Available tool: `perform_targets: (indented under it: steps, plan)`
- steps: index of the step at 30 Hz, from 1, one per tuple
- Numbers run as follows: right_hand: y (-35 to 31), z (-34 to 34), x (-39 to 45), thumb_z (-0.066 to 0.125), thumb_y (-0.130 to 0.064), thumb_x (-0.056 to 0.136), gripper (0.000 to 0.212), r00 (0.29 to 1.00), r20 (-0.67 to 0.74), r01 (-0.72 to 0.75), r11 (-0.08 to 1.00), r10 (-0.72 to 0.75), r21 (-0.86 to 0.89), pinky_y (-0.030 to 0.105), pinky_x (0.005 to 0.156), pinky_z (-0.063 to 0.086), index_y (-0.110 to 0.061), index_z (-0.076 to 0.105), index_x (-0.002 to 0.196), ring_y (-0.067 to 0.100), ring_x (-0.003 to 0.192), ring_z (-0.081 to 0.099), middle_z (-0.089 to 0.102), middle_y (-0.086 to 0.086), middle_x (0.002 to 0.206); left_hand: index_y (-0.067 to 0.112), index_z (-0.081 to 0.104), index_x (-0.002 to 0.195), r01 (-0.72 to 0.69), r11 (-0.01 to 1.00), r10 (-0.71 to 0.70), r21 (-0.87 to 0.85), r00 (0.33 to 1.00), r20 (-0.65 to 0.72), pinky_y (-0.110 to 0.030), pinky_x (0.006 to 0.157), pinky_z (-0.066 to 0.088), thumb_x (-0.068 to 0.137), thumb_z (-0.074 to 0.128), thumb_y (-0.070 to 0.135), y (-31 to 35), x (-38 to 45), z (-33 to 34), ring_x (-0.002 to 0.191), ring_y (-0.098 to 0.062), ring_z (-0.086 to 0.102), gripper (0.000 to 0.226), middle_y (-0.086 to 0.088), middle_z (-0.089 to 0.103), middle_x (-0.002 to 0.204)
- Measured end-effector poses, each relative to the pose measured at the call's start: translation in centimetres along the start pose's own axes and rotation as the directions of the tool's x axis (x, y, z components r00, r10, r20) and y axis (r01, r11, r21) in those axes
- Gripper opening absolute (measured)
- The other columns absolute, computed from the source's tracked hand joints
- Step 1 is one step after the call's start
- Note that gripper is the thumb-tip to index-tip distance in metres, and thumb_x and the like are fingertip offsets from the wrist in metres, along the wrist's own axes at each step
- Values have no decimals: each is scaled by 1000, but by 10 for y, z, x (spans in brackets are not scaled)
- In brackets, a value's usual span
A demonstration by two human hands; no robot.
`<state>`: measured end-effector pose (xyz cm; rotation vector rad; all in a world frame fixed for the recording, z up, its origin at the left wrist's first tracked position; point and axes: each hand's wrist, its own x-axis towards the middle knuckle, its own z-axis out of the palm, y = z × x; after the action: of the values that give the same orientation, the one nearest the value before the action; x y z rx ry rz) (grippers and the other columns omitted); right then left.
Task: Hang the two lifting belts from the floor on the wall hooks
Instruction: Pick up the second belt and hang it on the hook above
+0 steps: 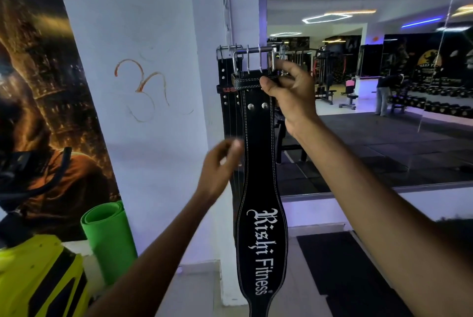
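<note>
Right hand (289, 91) pinching black belt (261, 214) near buckle (253, 59), left hand (220, 165) beside

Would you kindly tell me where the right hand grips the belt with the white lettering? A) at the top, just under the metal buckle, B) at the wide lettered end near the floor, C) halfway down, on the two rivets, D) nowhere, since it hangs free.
A: the right hand pinches the lettered belt at its top, just under the metal buckle; the left hand hovers lower, blurred.
</note>
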<state>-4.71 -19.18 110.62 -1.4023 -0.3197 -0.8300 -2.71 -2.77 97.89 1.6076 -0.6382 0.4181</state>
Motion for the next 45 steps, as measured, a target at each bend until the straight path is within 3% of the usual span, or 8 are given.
perform_targets:
  steps: [5, 14, 19, 24, 30, 36, 40, 45]
  plan:
    - [2, -4, -2, 71, 11, 80, 43, 999, 14, 41, 999, -41, -3, 25, 69, 57, -8, 47, 110, 4, 65, 70, 71, -2, 73, 21, 65, 109, -204, 979, 200, -8, 963, -183, -27, 90, 53, 99, 59, 25, 70, 56, -8, 100, -5, 62, 13, 12, 69, 103]
    - [3, -21, -1, 73, 7, 78, 43, 995, 24, 97, 994, -96, -48, 38, 84, 58, -10, 55, 114, -4, 82, 68, 64, -3, 111, 12, 66, 124, -107, 984, 92, -146, 990, -103, -32, 80, 61, 96, 67, 14, 93, 83, 6, 101, -17, 72, 28, -9, 72, 112]
    - [11, -33, 12, 75, -7, 80, 40, 995, 82, 52, 997, -48, -57, 50, 101, 51, -22, 68, 116, 17, 112, 64, 69, 2, 122, 13, 67, 126, -132, 983, 116, -126, 985, -128, -45, 88, 63, 94, 70, 17, 87, 88, 22, 111, -34, 70, 33, -15, 73, 115]
    - [18, -44, 29, 74, -10, 82, 36, 990, 134, 48, 997, -38, -66, 49, 101, 52, -21, 70, 117, 13, 108, 67, 72, -1, 115, 7, 69, 124, -160, 986, 154, -33, 978, -140, -56, 98, 56, 91, 71, 16, 84, 101, 35, 113, -32, 71, 34, -15, 74, 120]
    - [33, -42, 59, 73, -17, 87, 26, 982, 150, 118, 993, -113, -26, 42, 97, 55, -19, 69, 113, 5, 93, 70, 74, 0, 105, 6, 72, 116, -189, 981, 195, 52, 965, -174, -42, 88, 60, 93, 68, 6, 79, 132, 40, 94, -17, 72, 23, -4, 76, 103]
    - [59, -29, 109, 72, -15, 88, 29, 954, 221, 229, 969, -203, -97, 17, 63, 57, -13, 67, 116, -5, 79, 70, 71, -13, 89, 4, 69, 121, -256, 961, 271, 110, 948, -165, -35, 83, 60, 96, 62, 1, 54, 183, 35, 94, -16, 69, 26, -1, 71, 105]
    - [82, -13, 146, 73, -19, 87, 26, 942, 237, 276, 950, -238, -143, 24, 66, 56, -18, 68, 112, 1, 80, 71, 73, -7, 84, 13, 65, 123, -322, 944, 329, 74, 930, -162, -27, 65, 57, 94, 65, 3, 29, 222, 21, 86, -12, 67, 30, 2, 68, 101]
    - [109, 24, 205, 74, -18, 86, 28, 934, 204, 332, 925, -294, -187, 33, 72, 62, -16, 69, 113, 0, 81, 71, 73, -8, 86, 15, 64, 125, -343, 938, 348, 58, 927, -142, -29, 78, 58, 93, 67, 5, 2, 294, -5, 90, -9, 69, 33, 6, 68, 103]
